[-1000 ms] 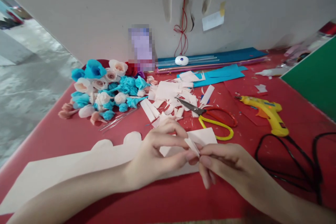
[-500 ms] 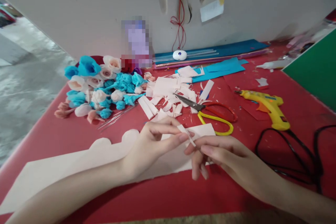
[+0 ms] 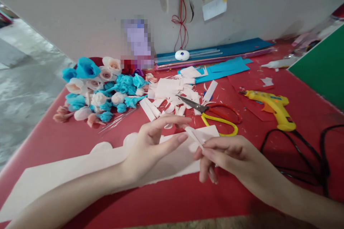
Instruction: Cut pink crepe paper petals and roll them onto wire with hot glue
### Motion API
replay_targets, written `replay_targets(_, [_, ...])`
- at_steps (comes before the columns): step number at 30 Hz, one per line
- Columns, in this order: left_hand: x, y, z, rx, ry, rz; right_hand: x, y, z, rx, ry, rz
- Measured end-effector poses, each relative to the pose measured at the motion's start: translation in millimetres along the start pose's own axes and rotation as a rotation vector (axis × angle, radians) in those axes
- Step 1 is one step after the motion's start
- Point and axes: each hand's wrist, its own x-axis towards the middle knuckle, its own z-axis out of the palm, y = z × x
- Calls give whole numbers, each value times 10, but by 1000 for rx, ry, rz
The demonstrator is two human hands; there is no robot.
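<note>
A narrow strip of pale pink paper [image 3: 194,136] is pinched between the thumb and forefinger of my right hand [image 3: 228,154]. It slants up and left toward my left hand [image 3: 153,145], whose thumb and forefinger are parted around its upper end. Whether a left fingertip touches the strip is hard to tell. Beneath both hands lies a long pale paper sheet [image 3: 61,171] with rounded petal shapes on its far edge. Scissors [image 3: 204,109] with one red and one yellow handle rest just beyond the hands.
Blue, white and pink paper flowers [image 3: 99,89] are heaped at the left. Paper scraps [image 3: 169,91] spread across the middle. A yellow glue gun [image 3: 274,107] with a black cord [image 3: 292,150] lies at the right, near a green board [image 3: 325,68]. Blue paper [image 3: 228,68] lies behind.
My left thumb and forefinger have come apart from their pinch on the strip. My right hand still holds its lower end. The view has shifted slightly.
</note>
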Motion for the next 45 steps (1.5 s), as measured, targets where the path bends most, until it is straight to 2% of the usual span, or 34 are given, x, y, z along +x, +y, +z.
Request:
replay_targets(4, [19, -17, -30, 86, -18, 265, -1, 15, 2, 23, -12, 16])
replay_targets(7, [56, 25, -74, 230, -105, 412, -7, 12, 8, -9, -21, 20])
replay_targets(15, [143, 191, -211, 556, -381, 594, -51, -16, 30, -302, -61, 25])
replay_targets(17, [141, 206, -214, 594, -412, 635, -58, -24, 45, -355, -61, 12])
replay_targets(21, [123, 200, -212, 606, -393, 684, -65, -33, 76, -447, -48, -12])
replay_targets(35, [87, 233, -189, 636, -368, 618, -130, -30, 89, -672, 48, -300])
replay_targets(40, [79, 259, -161, 617, -376, 523, -122, -13, 93, -732, 106, -438])
replay_targets(45, [74, 294, -137, 524, -413, 424, -130, 0, 70, -761, 139, -472])
